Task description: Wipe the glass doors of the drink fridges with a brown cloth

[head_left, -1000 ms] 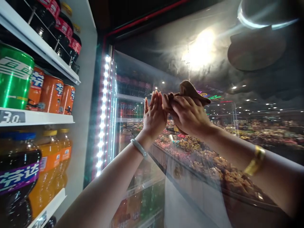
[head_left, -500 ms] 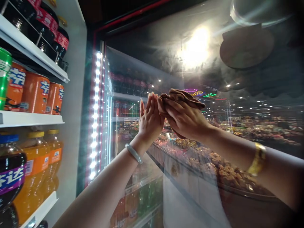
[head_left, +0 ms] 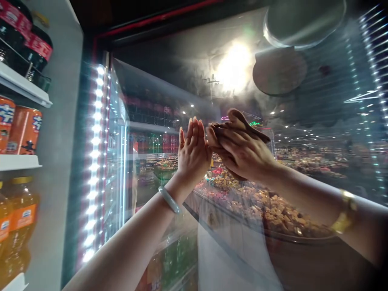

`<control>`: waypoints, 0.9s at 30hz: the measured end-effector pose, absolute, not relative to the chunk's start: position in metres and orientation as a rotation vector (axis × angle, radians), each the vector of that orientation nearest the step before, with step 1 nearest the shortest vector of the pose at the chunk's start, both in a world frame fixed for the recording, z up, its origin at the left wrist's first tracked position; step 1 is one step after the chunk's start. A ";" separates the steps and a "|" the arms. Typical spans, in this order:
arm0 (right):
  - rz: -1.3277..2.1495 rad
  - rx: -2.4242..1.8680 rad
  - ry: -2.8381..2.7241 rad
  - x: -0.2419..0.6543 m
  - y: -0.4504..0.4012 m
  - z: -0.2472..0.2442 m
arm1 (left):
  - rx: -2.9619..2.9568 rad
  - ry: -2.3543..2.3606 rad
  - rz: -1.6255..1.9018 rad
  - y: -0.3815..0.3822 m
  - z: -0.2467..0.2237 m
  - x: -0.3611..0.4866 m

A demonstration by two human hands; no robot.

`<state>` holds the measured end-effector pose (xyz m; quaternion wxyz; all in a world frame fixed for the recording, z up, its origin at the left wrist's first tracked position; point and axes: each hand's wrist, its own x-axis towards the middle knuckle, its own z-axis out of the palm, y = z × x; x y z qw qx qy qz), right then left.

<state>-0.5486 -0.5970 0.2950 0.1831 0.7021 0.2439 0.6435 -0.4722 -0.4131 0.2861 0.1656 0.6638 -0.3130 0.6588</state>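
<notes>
My left hand (head_left: 194,151) lies flat with its fingers stretched upward against the glass door (head_left: 169,91), a pale bangle on that wrist. Just to its right, my right hand (head_left: 250,155) presses a brown cloth (head_left: 239,119) to the same pane. The cloth is bunched under the palm and fingers, and a fold sticks up above the knuckles. Part of the cloth is hidden behind the hand. A gold bracelet circles the right wrist. The two hands are close together near the middle of the pane.
On the left, white fridge shelves (head_left: 21,161) hold dark soda bottles (head_left: 38,50), orange cans (head_left: 26,129) and orange drink bottles (head_left: 22,218). A bright LED strip (head_left: 95,153) runs down beside the glass. Reflections and heaped goods show in the pane.
The view has turned to the right, so the shelves have slid left. My right hand and the cloth have shifted slightly right from my left hand, and the cloth's fold stands higher.
</notes>
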 end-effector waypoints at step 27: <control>2.000 2.042 0.432 -0.571 -0.694 0.306 | 1.794 -1.093 1.862 -0.537 0.299 -0.495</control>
